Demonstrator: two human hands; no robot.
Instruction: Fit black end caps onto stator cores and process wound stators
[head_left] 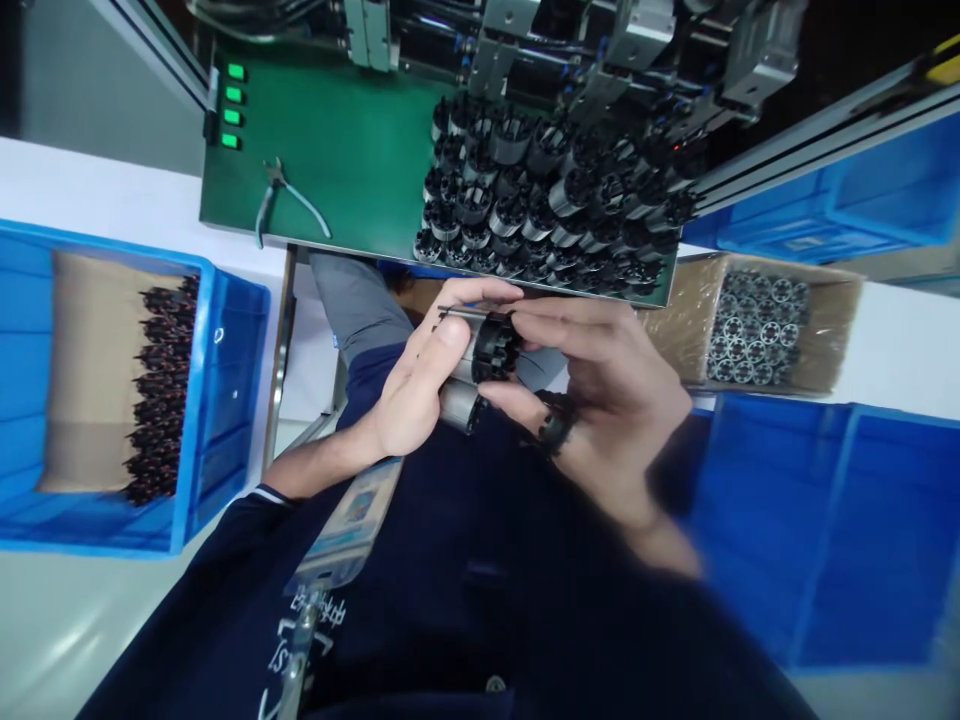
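Note:
My left hand [420,380] is closed around a grey metal cylinder [459,402] capped with a black slotted plastic part [496,346], and its thumb and forefinger pinch a thin dark pin [459,311] above it. My right hand [600,375] grips the same black part from the right, fingers curled over its top and thumb under it. Both hands are held in front of my lap, just below the edge of the green work surface [337,150].
Many black-and-grey cylinders [540,200] stand packed on the green surface under grey machine heads [622,40]. Pliers [281,200] lie at its left, near green lit buttons [234,105]. A blue bin [225,400] at left holds dark parts; a cardboard box [757,325] at right holds silver rings.

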